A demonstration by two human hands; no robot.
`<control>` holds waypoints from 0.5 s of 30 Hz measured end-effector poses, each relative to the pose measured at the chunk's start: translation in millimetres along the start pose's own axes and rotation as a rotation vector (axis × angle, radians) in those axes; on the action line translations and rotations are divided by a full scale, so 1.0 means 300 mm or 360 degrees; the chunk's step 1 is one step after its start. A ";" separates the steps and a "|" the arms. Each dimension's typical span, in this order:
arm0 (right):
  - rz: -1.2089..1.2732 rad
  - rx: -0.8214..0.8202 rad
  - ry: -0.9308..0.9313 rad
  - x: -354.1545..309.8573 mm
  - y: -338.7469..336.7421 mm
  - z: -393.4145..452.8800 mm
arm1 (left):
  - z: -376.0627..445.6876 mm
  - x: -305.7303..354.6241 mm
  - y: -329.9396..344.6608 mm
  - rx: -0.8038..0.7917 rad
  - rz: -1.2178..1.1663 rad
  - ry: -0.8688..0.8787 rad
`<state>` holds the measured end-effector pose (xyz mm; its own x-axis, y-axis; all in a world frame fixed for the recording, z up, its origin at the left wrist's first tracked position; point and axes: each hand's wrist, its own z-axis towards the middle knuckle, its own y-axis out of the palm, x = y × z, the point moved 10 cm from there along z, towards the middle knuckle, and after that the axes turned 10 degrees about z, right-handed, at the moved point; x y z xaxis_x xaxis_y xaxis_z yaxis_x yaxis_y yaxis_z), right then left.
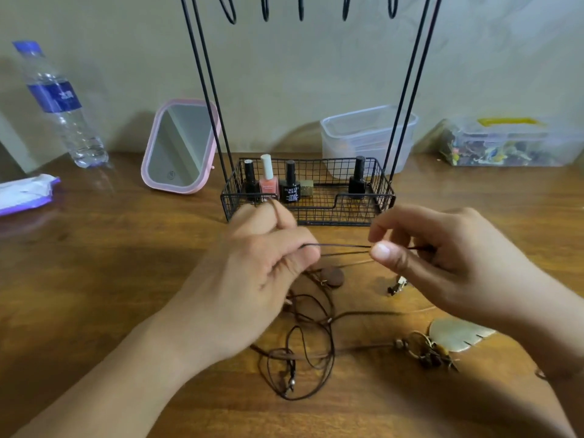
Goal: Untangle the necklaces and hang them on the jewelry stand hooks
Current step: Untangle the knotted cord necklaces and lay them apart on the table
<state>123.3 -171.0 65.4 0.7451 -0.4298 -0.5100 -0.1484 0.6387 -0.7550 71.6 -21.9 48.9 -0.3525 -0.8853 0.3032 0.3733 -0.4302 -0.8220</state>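
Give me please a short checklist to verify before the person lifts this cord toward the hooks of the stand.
1. Left hand pinches the brown cord: ok.
2. Right hand pinches the same cord: ok.
3. Cord free of the tangle on the table: not ok, strands run down into the loops.
4. Hooks free: ok for the lower ends in view; the tops are cut off.
5. Round pendant free of other cords: cannot tell.

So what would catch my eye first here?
Two bare hands, left hand and right hand, stretch a thin dark brown cord between them above a tangle of corded necklaces on the wooden table. Behind stands a black wire jewelry stand holding nail polish bottles.
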 end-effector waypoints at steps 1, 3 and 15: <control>-0.0143 0.0002 0.0028 0.021 -0.016 0.000 | 0.001 -0.025 -0.029 0.0014 -0.0015 -0.0072; -0.0274 0.0032 0.0069 0.061 -0.052 -0.005 | 0.001 -0.093 -0.047 -0.0098 -0.0145 -0.0272; 0.0986 0.0101 0.0425 0.279 -0.220 -0.074 | -0.014 -0.308 -0.118 -0.0036 -0.0755 -0.0543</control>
<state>181.0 -263.4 63.4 0.3473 -0.1100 -0.9313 -0.4519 0.8506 -0.2690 87.2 75.9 47.9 -0.1788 -0.6051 0.7758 0.2227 -0.7930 -0.5671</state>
